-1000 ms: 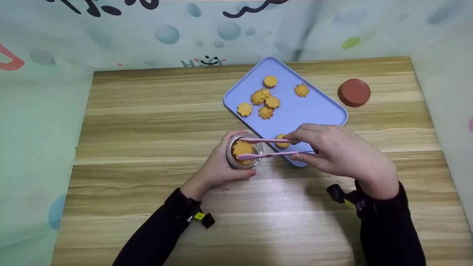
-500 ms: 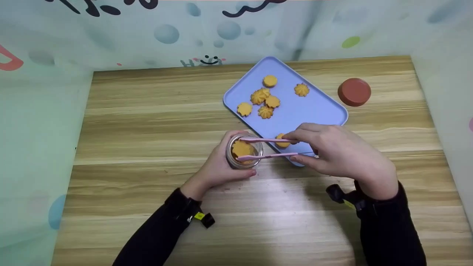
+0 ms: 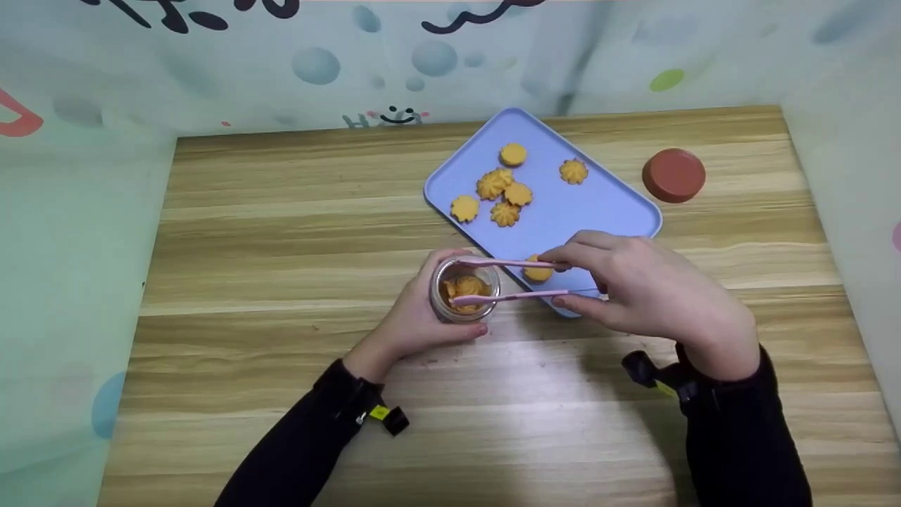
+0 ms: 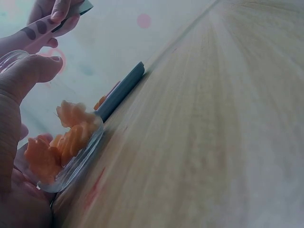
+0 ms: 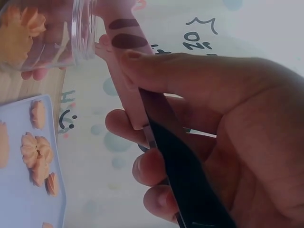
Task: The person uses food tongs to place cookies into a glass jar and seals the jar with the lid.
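Note:
In the head view my left hand (image 3: 408, 320) grips an open clear jar (image 3: 436, 299), its thumb and fingers round the sides. Piped butter cookies (image 3: 470, 285) lie inside, and the left wrist view shows several cookies (image 4: 69, 137) stacked near its bottom. My right hand (image 3: 644, 292) pinches a pair of pink tongs (image 3: 517, 263) with a dark handle end (image 5: 183, 161). The tong tips stand spread at the jar's mouth with no cookie between them. One cookie (image 3: 537, 270) sits on the tray beneath the tongs, partly covered by the upper arm.
A blue-violet tray (image 3: 584, 208) lies slantwise behind the hands, with several more cookies (image 3: 495, 184) mostly on its left half. Right of it is a reddish-brown round lid (image 3: 674, 175). A patterned wall (image 3: 493, 63) borders the wooden table (image 3: 295, 239).
The tong arms have spread slightly apart. The cookie that was between their tips at the jar's mouth has dropped deeper into the jar. The left hand and jar have stayed put.

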{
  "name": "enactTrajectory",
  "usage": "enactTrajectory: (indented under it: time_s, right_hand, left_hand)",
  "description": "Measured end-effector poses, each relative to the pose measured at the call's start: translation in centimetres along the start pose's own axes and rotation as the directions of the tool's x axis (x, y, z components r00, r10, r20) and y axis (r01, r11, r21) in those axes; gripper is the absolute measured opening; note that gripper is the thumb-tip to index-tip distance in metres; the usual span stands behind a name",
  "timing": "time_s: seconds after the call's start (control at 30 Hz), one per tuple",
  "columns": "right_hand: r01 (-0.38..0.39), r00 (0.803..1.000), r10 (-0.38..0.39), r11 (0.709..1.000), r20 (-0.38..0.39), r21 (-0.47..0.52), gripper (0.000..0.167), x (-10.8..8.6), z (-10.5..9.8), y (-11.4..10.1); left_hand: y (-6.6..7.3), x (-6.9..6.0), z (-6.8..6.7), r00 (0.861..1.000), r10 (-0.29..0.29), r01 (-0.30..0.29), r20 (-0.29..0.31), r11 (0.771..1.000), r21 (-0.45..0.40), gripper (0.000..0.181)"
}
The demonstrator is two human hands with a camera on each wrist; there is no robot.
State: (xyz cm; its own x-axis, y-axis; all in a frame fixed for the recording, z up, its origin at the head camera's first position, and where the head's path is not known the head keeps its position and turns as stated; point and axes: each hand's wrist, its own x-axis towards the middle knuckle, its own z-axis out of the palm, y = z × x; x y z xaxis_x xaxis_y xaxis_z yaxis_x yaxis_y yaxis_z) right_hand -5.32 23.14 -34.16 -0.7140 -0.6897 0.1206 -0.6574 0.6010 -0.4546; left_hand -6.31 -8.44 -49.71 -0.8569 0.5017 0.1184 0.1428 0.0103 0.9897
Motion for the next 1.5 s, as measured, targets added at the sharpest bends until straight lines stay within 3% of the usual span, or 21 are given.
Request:
enactTrajectory:
  time_s: [0.2,0.4,0.5,0.67,0.8,1.0,1.5]
  right_hand:
    - [0.007,0.999,-0.006,1.000,-0.039,0.008,0.036,-0.1,-0.3,0.3]
    - [-0.024,0.981,0.022,1.000,-0.192,-0.011,0.042,-0.1,-0.6,2.0]
    - [-0.107,0.953,0.098,0.994,-0.285,-0.015,0.043,0.0,-0.6,3.5]
    - [-0.311,0.880,0.288,0.950,-0.377,0.000,0.043,0.0,-0.2,6.7]
    - [-0.443,0.836,0.425,0.896,-0.346,0.030,0.045,-0.3,0.2,9.0]
    - [-0.550,0.804,0.548,0.833,-0.228,0.064,0.051,-0.5,0.4,10.6]
    - [-0.602,0.776,0.600,0.796,-0.194,0.054,0.052,-0.7,0.7,11.5]
  left_hand:
    - [-0.1,0.0,0.0,1.000,0.006,-0.006,-0.002,1.000,0.009,0.099]
    - [-0.1,0.0,0.0,0.999,0.034,-0.034,-0.012,0.999,0.040,0.102]
    - [0.0,0.0,0.0,0.999,0.044,-0.043,-0.015,0.997,0.060,0.102]
    - [0.0,0.0,0.0,0.999,0.032,-0.030,-0.019,0.997,0.076,0.102]
    - [0.0,0.0,0.0,0.999,0.025,-0.024,-0.020,0.997,0.076,0.101]
    - [0.1,0.0,0.0,1.000,0.022,-0.020,-0.017,0.997,0.076,0.101]
    - [0.1,0.0,0.0,1.000,0.020,-0.018,-0.018,0.997,0.077,0.101]
